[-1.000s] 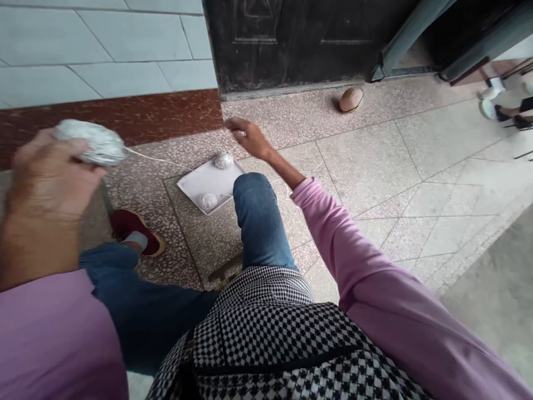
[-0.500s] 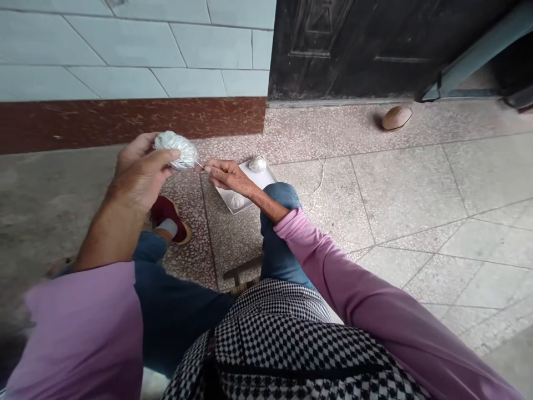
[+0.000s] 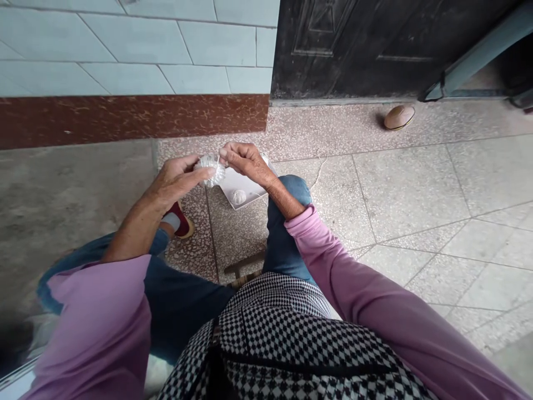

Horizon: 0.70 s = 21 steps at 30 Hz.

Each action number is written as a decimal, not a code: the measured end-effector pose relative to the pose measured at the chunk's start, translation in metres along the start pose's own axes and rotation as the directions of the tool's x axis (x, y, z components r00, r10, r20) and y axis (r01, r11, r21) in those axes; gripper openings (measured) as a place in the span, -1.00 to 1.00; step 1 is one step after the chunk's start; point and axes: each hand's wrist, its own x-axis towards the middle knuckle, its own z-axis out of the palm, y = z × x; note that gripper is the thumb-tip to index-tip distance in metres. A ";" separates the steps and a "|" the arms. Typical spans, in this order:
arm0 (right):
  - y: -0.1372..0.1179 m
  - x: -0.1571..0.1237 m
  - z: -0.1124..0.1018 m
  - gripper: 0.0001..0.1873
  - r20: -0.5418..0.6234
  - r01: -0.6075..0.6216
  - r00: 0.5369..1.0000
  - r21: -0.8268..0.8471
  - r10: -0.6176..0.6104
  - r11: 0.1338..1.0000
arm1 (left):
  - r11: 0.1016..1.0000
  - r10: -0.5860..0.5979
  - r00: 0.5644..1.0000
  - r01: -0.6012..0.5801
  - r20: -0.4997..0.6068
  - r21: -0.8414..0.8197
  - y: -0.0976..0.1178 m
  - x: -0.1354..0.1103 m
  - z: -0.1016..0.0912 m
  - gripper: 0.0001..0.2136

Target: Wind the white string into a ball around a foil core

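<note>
Between thumb and fingers, my left hand [image 3: 177, 176] grips a white ball of yarn [image 3: 212, 171], whose strands run around its side. My right hand [image 3: 246, 161] is closed at the ball's upper right, pinching a white strand [image 3: 217, 161] that leads to it. Under my hands, a shallow white box lid or tray [image 3: 244, 182] rests on the floor. A smaller white yarn ball [image 3: 239, 196] lies in its near corner. My right hand and wrist hide much of the tray's far side.
Loose white yarn [image 3: 320, 166] trails over the tiled floor right of my knee. A brown rounded object [image 3: 398, 117] sits near the dark door [image 3: 333, 55]. A tiled wall [image 3: 137, 41] stands ahead on the left. Part of a low wooden seat [image 3: 245, 264] shows between my legs.
My left hand has brought the yarn ball right and slightly down. My right hand has moved up and right with the strand, now beside the ball and covering the tray's far ball.
</note>
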 end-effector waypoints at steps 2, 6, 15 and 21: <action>-0.005 -0.002 -0.004 -0.08 -0.058 0.008 0.998 -0.053 -0.011 0.999 | 0.998 -0.037 0.992 0.043 0.120 -0.046 0.005 -0.008 0.004 -0.51; -0.012 -0.007 -0.003 -0.11 -0.065 -0.046 0.997 -0.143 0.037 0.989 | 0.976 -0.012 0.958 0.074 0.287 -0.204 0.010 -0.017 0.010 -0.43; -0.021 -0.023 0.006 -0.20 -0.014 -0.021 1.000 -0.320 0.017 0.947 | 0.859 -0.011 0.999 -0.012 -0.042 -0.511 0.010 -0.004 0.018 -0.28; -0.033 -0.042 0.014 -0.40 0.085 -0.002 0.995 -0.462 0.047 0.887 | 0.911 -0.022 0.966 -0.087 -0.258 -0.402 0.005 0.012 0.018 -0.33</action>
